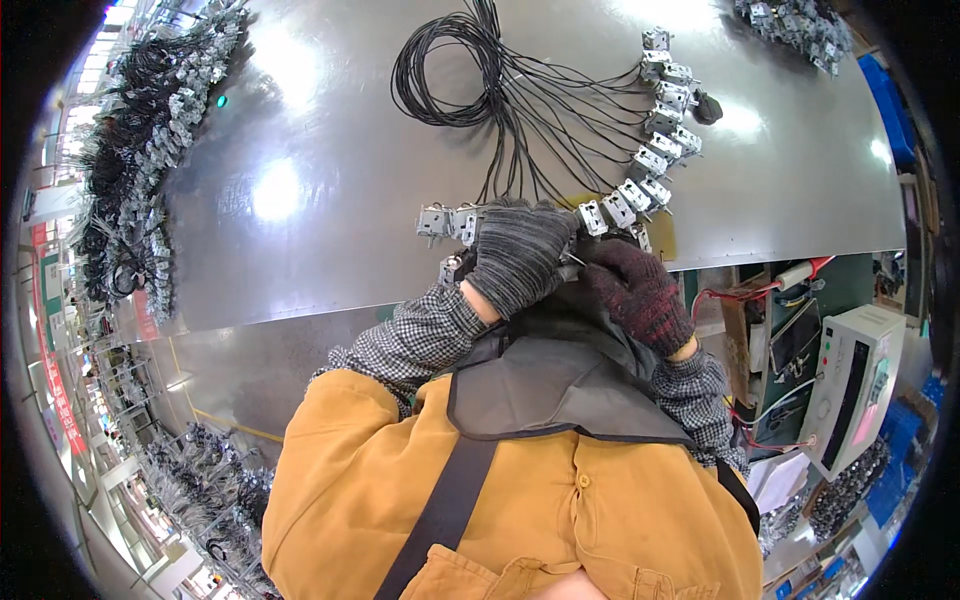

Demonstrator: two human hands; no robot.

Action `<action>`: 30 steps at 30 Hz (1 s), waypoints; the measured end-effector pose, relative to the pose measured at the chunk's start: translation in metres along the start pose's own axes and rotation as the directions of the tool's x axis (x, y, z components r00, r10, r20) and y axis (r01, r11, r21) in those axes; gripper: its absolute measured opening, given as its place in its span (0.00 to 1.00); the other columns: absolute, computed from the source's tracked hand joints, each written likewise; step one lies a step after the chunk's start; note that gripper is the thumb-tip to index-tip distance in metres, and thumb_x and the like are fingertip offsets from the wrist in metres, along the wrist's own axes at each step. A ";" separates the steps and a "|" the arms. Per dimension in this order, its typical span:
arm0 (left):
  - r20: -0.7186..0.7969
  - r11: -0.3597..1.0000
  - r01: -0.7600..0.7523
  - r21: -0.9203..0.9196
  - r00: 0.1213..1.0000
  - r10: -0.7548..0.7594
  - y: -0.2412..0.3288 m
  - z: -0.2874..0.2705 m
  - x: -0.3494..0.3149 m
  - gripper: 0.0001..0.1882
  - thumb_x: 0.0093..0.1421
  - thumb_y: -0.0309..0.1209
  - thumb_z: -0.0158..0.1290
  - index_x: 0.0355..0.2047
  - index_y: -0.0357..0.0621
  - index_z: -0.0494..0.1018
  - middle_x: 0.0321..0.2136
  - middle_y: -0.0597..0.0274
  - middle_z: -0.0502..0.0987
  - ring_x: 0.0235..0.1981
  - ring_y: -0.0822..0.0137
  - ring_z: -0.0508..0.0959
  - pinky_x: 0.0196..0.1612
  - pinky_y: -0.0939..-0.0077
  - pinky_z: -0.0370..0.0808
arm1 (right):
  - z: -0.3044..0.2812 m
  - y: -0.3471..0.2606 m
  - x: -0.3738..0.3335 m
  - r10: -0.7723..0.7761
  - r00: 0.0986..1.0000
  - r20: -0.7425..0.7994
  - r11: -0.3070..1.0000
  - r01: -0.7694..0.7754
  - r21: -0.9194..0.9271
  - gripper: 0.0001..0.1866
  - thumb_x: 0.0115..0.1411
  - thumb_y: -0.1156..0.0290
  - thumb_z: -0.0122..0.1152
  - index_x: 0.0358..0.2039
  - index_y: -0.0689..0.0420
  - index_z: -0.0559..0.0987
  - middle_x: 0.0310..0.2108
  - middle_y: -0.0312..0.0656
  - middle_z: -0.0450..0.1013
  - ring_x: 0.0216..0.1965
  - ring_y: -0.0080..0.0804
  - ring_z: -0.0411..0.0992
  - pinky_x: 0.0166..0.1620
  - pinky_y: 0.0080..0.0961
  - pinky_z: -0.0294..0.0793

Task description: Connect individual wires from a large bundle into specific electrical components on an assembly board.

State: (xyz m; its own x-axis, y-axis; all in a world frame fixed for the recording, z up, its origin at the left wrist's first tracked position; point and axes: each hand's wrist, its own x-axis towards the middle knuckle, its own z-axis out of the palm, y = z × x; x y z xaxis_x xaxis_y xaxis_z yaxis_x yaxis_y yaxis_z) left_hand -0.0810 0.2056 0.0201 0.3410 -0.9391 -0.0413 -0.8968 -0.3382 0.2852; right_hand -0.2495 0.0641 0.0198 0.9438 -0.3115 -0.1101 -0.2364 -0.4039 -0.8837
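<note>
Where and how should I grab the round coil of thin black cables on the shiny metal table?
Probably grip the coil of thin black cables around its right side, from above and left: it lies flat, strands bunch thickest there, and others fan rightward toward the small silver metal units.

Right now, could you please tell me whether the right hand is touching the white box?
Apart: the head view shows a wide gap between the right hand and the white box.

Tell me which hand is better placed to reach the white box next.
Probably the right hand: it is nearer the white box, while the left hand is farther off, beside metal parts.
</note>
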 end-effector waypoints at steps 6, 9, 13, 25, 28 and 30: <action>-0.052 0.963 0.037 -0.268 0.997 -0.053 -0.018 0.009 0.003 0.31 0.55 0.53 0.68 0.51 0.46 0.79 0.35 0.51 0.82 0.37 0.50 0.84 0.39 0.57 0.79 | -0.010 0.011 0.009 -0.039 0.990 -0.137 0.993 0.055 0.108 0.15 0.69 0.71 0.62 0.54 0.59 0.83 0.45 0.50 0.83 0.45 0.38 0.82 0.50 0.32 0.79; -0.079 0.929 -0.003 -0.370 0.996 -0.028 -0.023 0.017 0.011 0.30 0.59 0.52 0.67 0.52 0.43 0.79 0.33 0.50 0.82 0.35 0.50 0.84 0.39 0.58 0.80 | -0.013 0.011 0.016 0.030 0.994 -0.108 0.998 -0.023 0.065 0.15 0.70 0.72 0.61 0.55 0.59 0.83 0.45 0.50 0.83 0.46 0.39 0.82 0.51 0.32 0.79; -0.061 0.909 0.001 -0.416 0.998 -0.029 -0.022 0.019 0.017 0.30 0.58 0.52 0.67 0.51 0.42 0.79 0.33 0.51 0.83 0.35 0.50 0.84 0.40 0.57 0.80 | -0.009 0.013 0.016 -0.022 0.977 -0.213 0.998 0.033 0.046 0.14 0.70 0.73 0.60 0.54 0.59 0.83 0.45 0.51 0.83 0.46 0.41 0.82 0.50 0.33 0.79; -0.009 0.980 -0.021 -0.196 1.000 0.019 0.001 0.013 0.023 0.31 0.53 0.56 0.68 0.46 0.45 0.81 0.36 0.53 0.83 0.40 0.50 0.83 0.53 0.55 0.73 | -0.023 -0.022 0.007 -0.251 0.953 -0.171 0.907 0.170 -0.384 0.11 0.66 0.73 0.63 0.48 0.58 0.84 0.43 0.52 0.83 0.43 0.50 0.83 0.47 0.39 0.82; -0.125 0.984 -0.049 -0.171 0.992 0.027 0.001 0.024 0.023 0.30 0.51 0.55 0.69 0.45 0.46 0.81 0.36 0.53 0.83 0.39 0.50 0.83 0.54 0.54 0.73 | -0.023 -0.022 0.007 -0.233 0.966 -0.108 0.849 0.148 -0.508 0.11 0.64 0.73 0.64 0.46 0.56 0.85 0.43 0.51 0.83 0.42 0.50 0.83 0.46 0.40 0.82; -0.018 0.986 0.004 -0.169 1.000 -0.007 0.005 0.015 0.027 0.30 0.50 0.54 0.70 0.45 0.46 0.81 0.36 0.54 0.83 0.40 0.50 0.83 0.54 0.55 0.73 | -0.026 -0.024 0.006 -0.226 0.970 -0.093 0.815 0.136 -0.564 0.10 0.64 0.72 0.64 0.46 0.55 0.85 0.42 0.50 0.83 0.42 0.51 0.82 0.46 0.40 0.82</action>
State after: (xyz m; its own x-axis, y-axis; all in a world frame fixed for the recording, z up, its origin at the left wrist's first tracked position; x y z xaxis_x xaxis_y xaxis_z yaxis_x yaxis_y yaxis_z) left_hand -0.0805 0.1780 0.0057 0.3520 -0.9356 -0.0263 -0.8349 -0.3266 0.4431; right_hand -0.2444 0.0500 0.0527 0.9472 -0.2906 0.1353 -0.1944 -0.8563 -0.4785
